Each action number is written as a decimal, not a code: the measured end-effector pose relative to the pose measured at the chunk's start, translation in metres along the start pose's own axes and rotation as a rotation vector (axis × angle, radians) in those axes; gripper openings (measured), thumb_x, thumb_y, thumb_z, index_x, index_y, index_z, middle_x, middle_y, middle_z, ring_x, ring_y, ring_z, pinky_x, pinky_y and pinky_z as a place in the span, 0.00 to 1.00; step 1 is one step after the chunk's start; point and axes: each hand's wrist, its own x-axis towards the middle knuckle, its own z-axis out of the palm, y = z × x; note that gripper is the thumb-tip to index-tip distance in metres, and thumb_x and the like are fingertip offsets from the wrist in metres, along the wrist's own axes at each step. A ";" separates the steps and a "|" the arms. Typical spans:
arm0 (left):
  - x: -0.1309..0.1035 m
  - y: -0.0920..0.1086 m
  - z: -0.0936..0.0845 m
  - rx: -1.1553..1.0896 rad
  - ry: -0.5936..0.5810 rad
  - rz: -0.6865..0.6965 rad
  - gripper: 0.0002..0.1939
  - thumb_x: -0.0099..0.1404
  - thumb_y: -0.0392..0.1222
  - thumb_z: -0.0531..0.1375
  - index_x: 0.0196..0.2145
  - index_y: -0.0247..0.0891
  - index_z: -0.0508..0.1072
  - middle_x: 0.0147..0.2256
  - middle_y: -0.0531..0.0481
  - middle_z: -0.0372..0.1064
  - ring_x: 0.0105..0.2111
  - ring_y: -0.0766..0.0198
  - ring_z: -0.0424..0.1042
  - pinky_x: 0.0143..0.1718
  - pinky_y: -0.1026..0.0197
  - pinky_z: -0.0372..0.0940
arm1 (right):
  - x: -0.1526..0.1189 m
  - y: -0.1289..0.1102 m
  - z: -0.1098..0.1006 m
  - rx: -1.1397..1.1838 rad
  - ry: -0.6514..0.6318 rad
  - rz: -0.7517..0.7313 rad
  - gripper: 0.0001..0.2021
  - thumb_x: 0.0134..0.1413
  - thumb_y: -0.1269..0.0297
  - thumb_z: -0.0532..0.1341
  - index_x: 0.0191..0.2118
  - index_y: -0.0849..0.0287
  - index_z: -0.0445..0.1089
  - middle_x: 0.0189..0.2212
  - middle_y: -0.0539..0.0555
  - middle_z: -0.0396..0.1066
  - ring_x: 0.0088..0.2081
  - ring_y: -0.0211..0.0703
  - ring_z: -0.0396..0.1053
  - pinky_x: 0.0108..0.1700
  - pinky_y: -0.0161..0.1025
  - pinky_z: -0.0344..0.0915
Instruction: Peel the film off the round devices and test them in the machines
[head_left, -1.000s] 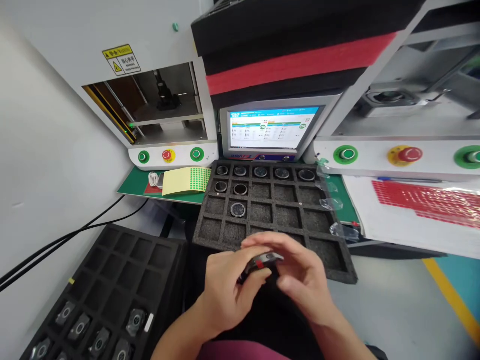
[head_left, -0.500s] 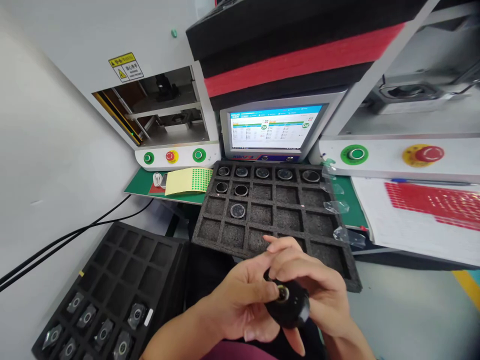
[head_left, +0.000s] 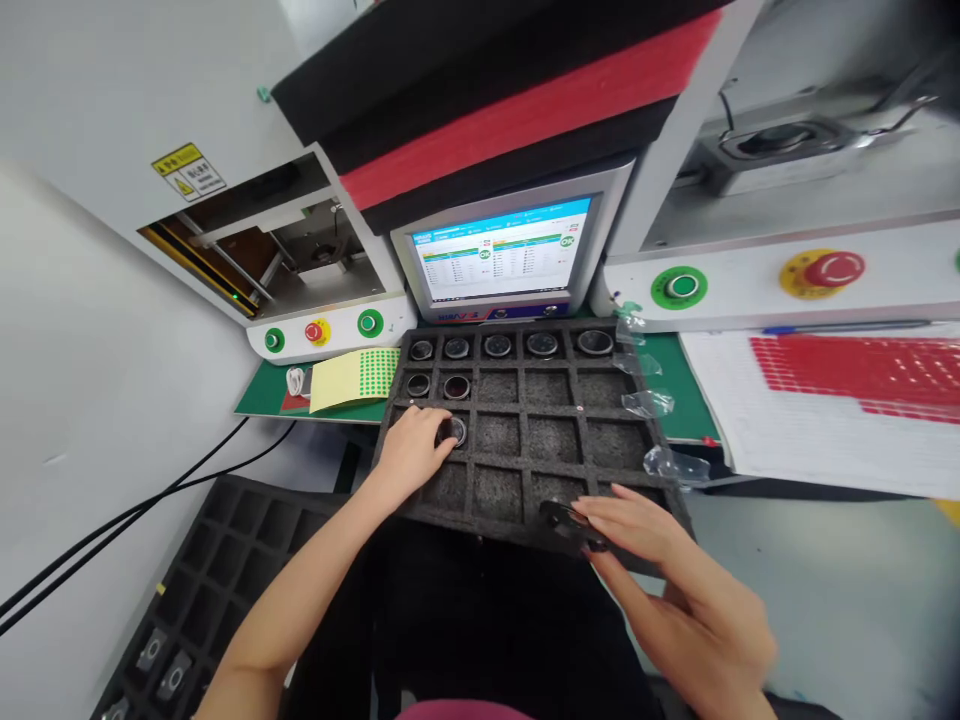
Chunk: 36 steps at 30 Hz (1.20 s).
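Observation:
My left hand (head_left: 416,448) reaches over the black foam tray (head_left: 499,400). Its thumb and fingertips close around the rim of a round watch case (head_left: 457,432), dark-faced with a metal edge, in a third-row compartment. Low over the tray's front right, my right hand (head_left: 645,545) pinches a black rounded part (head_left: 574,525) between thumb and fingers. That part is tilted, and some of it is hidden by the fingers. Other round watch cases (head_left: 497,346) lie in the two back rows of the tray.
A screen (head_left: 499,255) stands behind the tray, between two machines with green buttons (head_left: 682,286) and a red stop button (head_left: 834,268). A second foam tray (head_left: 217,560) with bagged parts is lower left. Plastic scraps (head_left: 649,403) hang on the tray's right edge, beside papers (head_left: 750,400).
My hands have separated. The left has let go of the black part and moved forward and left to the watch case; the right keeps the black part. The view has shifted slightly.

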 end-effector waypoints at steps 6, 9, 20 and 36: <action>0.015 0.007 -0.006 0.055 -0.150 0.053 0.20 0.61 0.33 0.65 0.51 0.37 0.72 0.47 0.42 0.75 0.46 0.52 0.75 0.52 0.51 0.67 | -0.008 0.003 -0.005 -0.255 0.052 0.157 0.05 0.64 0.61 0.62 0.38 0.55 0.73 0.32 0.51 0.80 0.33 0.43 0.80 0.37 0.35 0.76; 0.023 0.010 -0.011 0.024 -0.207 0.057 0.18 0.57 0.31 0.65 0.47 0.38 0.74 0.47 0.43 0.74 0.45 0.52 0.76 0.51 0.53 0.67 | -0.007 0.007 -0.005 -0.302 0.059 0.100 0.03 0.63 0.64 0.63 0.39 0.54 0.73 0.32 0.51 0.80 0.32 0.43 0.80 0.37 0.36 0.76; 0.087 0.006 -0.035 -0.481 -0.143 -0.043 0.05 0.67 0.34 0.58 0.32 0.34 0.70 0.23 0.50 0.72 0.23 0.64 0.77 0.29 0.64 0.71 | 0.125 0.102 0.004 -0.282 -0.412 0.327 0.07 0.52 0.70 0.67 0.38 0.57 0.81 0.38 0.55 0.81 0.39 0.52 0.80 0.44 0.45 0.75; 0.156 0.001 0.003 -0.136 0.244 0.028 0.14 0.65 0.43 0.63 0.47 0.36 0.77 0.48 0.39 0.71 0.42 0.52 0.77 0.43 0.55 0.69 | 0.198 0.163 0.099 -0.567 -0.585 0.334 0.12 0.55 0.69 0.60 0.39 0.63 0.81 0.31 0.58 0.80 0.33 0.47 0.77 0.33 0.39 0.68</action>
